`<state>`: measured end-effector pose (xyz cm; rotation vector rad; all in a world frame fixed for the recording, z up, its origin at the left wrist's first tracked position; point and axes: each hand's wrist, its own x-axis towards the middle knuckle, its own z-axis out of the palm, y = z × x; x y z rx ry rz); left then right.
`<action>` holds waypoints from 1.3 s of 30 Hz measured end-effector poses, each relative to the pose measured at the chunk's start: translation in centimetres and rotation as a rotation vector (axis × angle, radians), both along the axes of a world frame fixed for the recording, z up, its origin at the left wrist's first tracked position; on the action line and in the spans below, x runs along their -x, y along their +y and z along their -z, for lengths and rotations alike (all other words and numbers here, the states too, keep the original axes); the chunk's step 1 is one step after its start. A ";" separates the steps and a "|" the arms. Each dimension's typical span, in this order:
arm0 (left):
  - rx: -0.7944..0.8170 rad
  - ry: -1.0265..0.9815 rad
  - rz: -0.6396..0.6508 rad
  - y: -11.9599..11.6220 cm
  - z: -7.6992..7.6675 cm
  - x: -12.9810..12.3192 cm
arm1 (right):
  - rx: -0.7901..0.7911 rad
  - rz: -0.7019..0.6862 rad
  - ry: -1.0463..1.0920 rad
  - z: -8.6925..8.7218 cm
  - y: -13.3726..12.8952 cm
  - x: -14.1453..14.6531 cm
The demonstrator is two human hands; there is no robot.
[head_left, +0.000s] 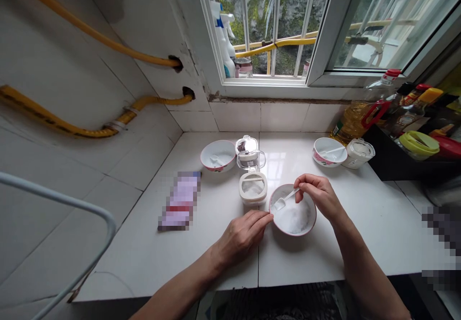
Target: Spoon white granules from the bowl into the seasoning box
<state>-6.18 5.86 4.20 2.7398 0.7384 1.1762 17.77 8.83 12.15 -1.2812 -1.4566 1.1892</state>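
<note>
Fingers of the right hand [319,196] were pinched on the handle of a small white plastic spoon [283,200], whose scoop sat in white granules [293,218] inside a pink-rimmed ceramic bowl [310,228]. Fingers of the left hand [243,236] lay extended against that bowl's rim, released and not gripping it. We found the bowl on the bench [378,228], between both hands and just right of an open white condiment box [252,188]. Behind that box stood a clear-lidded condiment box [248,153]. At the rear we recorded a floral bowl [218,167] to the left and a second floral bowl [326,160] to the right, each holding a spoon. The second stood beside a white lidded jar [358,153]. A bottle of cooking oil [355,118] stood beyond it, and a pixelated packet [179,200] lay at the bench's left.
</note>
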 end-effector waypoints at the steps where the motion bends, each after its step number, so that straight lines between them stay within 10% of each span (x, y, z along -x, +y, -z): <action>1: 0.000 -0.002 -0.001 0.0 0.0 0.0 | -0.005 0.014 0.021 0.0 0.1 -0.2; 10: -0.013 -0.016 0.003 0.1 0.1 -0.2 | -0.330 0.141 0.002 0.4 -0.8 2.2; 16: -0.018 0.000 -0.004 0.0 0.1 -0.1 | -0.788 -0.086 -0.405 0.9 -1.2 3.8; 23: -0.012 -0.011 0.001 0.1 -0.1 -0.1 | -0.586 0.155 -0.271 -0.3 -1.2 0.2; 34: 0.023 0.000 0.013 0.0 -0.1 0.0 | -0.612 -0.291 -0.595 -0.7 -1.3 0.2; 39: 0.009 0.004 0.010 0.0 -0.2 0.0 | -0.452 -0.252 -0.554 -0.2 -1.3 0.6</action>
